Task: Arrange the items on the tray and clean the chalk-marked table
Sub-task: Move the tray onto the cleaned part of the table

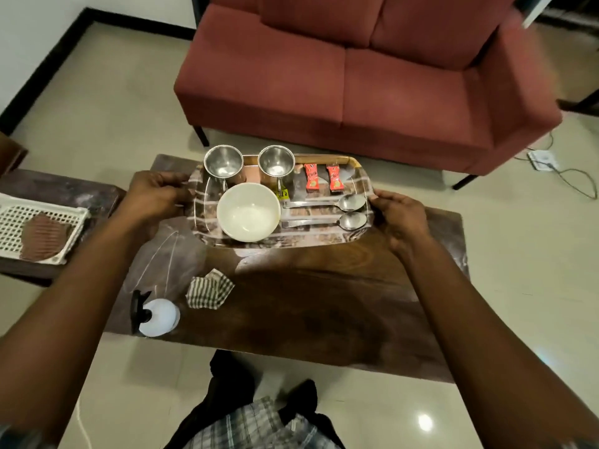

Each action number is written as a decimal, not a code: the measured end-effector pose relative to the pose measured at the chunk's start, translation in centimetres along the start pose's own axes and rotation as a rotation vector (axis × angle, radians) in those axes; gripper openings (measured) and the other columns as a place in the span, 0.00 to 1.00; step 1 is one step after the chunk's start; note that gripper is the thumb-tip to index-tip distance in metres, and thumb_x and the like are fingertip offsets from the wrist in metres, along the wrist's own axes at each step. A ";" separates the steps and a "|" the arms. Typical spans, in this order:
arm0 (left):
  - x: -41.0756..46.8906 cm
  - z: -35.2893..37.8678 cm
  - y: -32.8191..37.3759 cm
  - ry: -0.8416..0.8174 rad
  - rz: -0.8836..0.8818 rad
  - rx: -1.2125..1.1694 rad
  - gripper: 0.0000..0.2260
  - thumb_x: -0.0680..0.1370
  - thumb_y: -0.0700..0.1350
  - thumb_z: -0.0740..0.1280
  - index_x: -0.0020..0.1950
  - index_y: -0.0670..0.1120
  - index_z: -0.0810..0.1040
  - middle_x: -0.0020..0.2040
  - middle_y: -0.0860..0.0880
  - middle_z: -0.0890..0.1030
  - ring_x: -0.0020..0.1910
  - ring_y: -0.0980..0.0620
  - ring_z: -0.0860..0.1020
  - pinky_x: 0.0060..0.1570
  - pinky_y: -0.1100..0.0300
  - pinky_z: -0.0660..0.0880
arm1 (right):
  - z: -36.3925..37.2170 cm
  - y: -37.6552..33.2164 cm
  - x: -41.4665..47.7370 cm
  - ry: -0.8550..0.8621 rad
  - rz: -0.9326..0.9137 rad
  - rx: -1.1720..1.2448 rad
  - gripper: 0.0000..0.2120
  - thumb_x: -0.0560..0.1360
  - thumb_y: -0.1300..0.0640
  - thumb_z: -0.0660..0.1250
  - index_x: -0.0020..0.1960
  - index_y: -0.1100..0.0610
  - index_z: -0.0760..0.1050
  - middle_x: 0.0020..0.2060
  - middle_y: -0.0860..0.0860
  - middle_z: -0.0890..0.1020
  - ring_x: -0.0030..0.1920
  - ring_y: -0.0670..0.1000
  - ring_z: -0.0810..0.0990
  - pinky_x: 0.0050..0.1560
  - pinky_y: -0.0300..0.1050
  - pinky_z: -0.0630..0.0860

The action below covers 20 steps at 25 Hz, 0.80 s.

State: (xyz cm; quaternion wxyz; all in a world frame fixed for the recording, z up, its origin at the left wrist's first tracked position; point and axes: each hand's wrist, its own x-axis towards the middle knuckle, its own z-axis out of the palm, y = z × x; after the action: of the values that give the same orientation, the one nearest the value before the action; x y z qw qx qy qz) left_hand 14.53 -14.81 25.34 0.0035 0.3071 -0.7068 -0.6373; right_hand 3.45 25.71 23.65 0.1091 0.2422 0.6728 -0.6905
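A patterned tray (324, 237) sits at the far side of the dark wooden table (324, 306). It carries two steel cups (223, 163) (276, 162), a cream bowl (248, 212), two red sachets (311, 177) (334, 178) and two steel spoons (327, 203) (325, 222). My left hand (155, 192) grips the tray's left edge and my right hand (398, 215) grips its right edge. White chalk lines (168, 254) mark the table's left part. A checked cloth (209, 290) lies crumpled near them, and a white spray bottle (155, 315) stands at the front left corner.
A red sofa (356, 76) stands just beyond the table. To the left, a second low table (61, 192) holds a white perforated basket (16, 218) with a brown cloth (43, 236) in it. A power strip and cable (543, 160) lie on the floor at right.
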 end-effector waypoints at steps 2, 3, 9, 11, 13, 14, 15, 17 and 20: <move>-0.7 2.8 0.7 -0.034 0.010 0.037 0.14 0.78 0.25 0.67 0.53 0.42 0.84 0.46 0.44 0.85 0.31 0.57 0.85 0.33 0.63 0.84 | -3.2 -0.3 -0.1 0.015 -0.008 0.012 0.06 0.78 0.69 0.73 0.53 0.63 0.84 0.48 0.59 0.89 0.42 0.52 0.88 0.45 0.47 0.86; -1.0 4.1 0.9 -0.049 0.006 0.048 0.15 0.78 0.25 0.67 0.53 0.42 0.85 0.45 0.44 0.85 0.31 0.57 0.85 0.33 0.64 0.84 | -4.5 -0.2 0.0 0.024 -0.003 0.017 0.06 0.78 0.69 0.73 0.53 0.63 0.84 0.48 0.60 0.89 0.43 0.53 0.88 0.47 0.48 0.87; 0.4 11.8 -1.4 -0.088 -0.076 0.132 0.18 0.78 0.26 0.67 0.38 0.45 0.87 0.32 0.52 0.86 0.26 0.61 0.82 0.27 0.66 0.79 | -11.5 3.2 2.4 0.104 0.078 -0.027 0.07 0.79 0.68 0.72 0.56 0.62 0.83 0.48 0.58 0.88 0.43 0.52 0.86 0.46 0.48 0.85; 1.6 13.2 -3.2 -0.097 -0.095 0.156 0.14 0.78 0.26 0.67 0.46 0.45 0.85 0.35 0.51 0.87 0.27 0.60 0.83 0.27 0.66 0.79 | -12.5 5.1 3.2 0.114 0.117 -0.049 0.08 0.79 0.68 0.72 0.58 0.64 0.83 0.46 0.57 0.88 0.38 0.49 0.86 0.37 0.42 0.82; 3.3 14.5 -5.4 -0.133 -0.121 0.162 0.13 0.78 0.27 0.67 0.50 0.43 0.85 0.41 0.47 0.87 0.29 0.59 0.84 0.28 0.64 0.80 | -13.1 7.1 4.4 0.138 0.143 -0.055 0.06 0.80 0.69 0.71 0.56 0.64 0.83 0.42 0.56 0.87 0.31 0.46 0.85 0.29 0.38 0.79; 4.0 15.0 -6.7 -0.141 -0.138 0.156 0.13 0.78 0.27 0.67 0.52 0.43 0.85 0.45 0.45 0.87 0.31 0.57 0.85 0.29 0.63 0.81 | -13.1 8.1 5.0 0.150 0.155 -0.062 0.05 0.80 0.70 0.70 0.53 0.62 0.82 0.40 0.56 0.86 0.29 0.44 0.85 0.27 0.37 0.78; 4.8 15.4 -7.9 -0.138 -0.151 0.159 0.13 0.78 0.27 0.67 0.54 0.42 0.85 0.48 0.43 0.86 0.34 0.53 0.85 0.31 0.60 0.83 | -12.9 9.1 5.6 0.164 0.169 -0.072 0.06 0.80 0.70 0.70 0.50 0.61 0.82 0.39 0.55 0.86 0.27 0.43 0.84 0.25 0.36 0.77; 6.4 16.3 -9.9 -0.108 -0.175 0.178 0.14 0.78 0.28 0.69 0.60 0.40 0.84 0.52 0.41 0.86 0.42 0.46 0.85 0.38 0.54 0.83 | -12.7 11.0 7.1 0.188 0.193 -0.099 0.05 0.80 0.70 0.70 0.50 0.61 0.82 0.35 0.53 0.86 0.27 0.44 0.85 0.25 0.36 0.77; 8.4 17.3 -12.2 -0.103 -0.208 0.192 0.13 0.77 0.28 0.71 0.53 0.45 0.86 0.47 0.45 0.88 0.37 0.51 0.84 0.34 0.57 0.82 | -12.4 13.5 9.4 0.203 0.229 -0.113 0.05 0.79 0.69 0.71 0.52 0.62 0.82 0.38 0.54 0.88 0.32 0.47 0.86 0.31 0.41 0.82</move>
State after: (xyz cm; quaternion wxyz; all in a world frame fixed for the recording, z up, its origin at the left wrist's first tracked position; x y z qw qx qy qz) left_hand 6.09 -2.92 7.87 -0.1281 0.3445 -0.7282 -0.5784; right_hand 4.16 38.57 7.61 0.1321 0.3793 0.6860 -0.6067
